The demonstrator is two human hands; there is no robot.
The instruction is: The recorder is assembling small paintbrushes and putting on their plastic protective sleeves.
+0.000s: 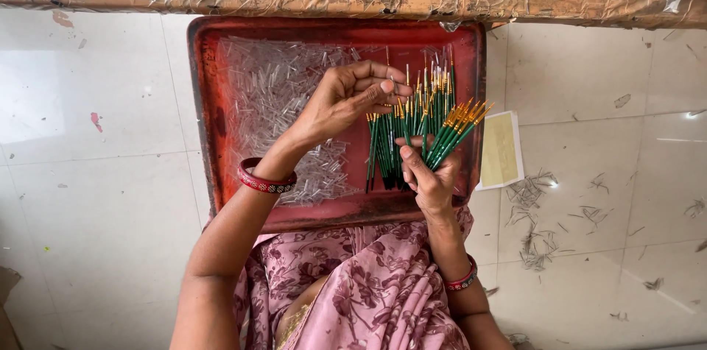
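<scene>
Seen from above, both bare forearms reach forward, each wrist ringed by a red bangle. The left hand is raised with its palm turned inward, thumb and forefinger pinched together at the tips while the other fingers curl loosely. The right hand sits lower and closer to the body, its fingers closed in a grip, thumb pointing up.

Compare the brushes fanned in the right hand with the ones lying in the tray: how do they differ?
The fanned brushes are gripped by the right hand and lifted at a slant; the loose green brushes lie in the red tray. The fanned ones spread apart at the tips; the loose ones lie nearly parallel. The left hand hovers over the loose ones. Both sets share green handles and golden ferrules.
</scene>
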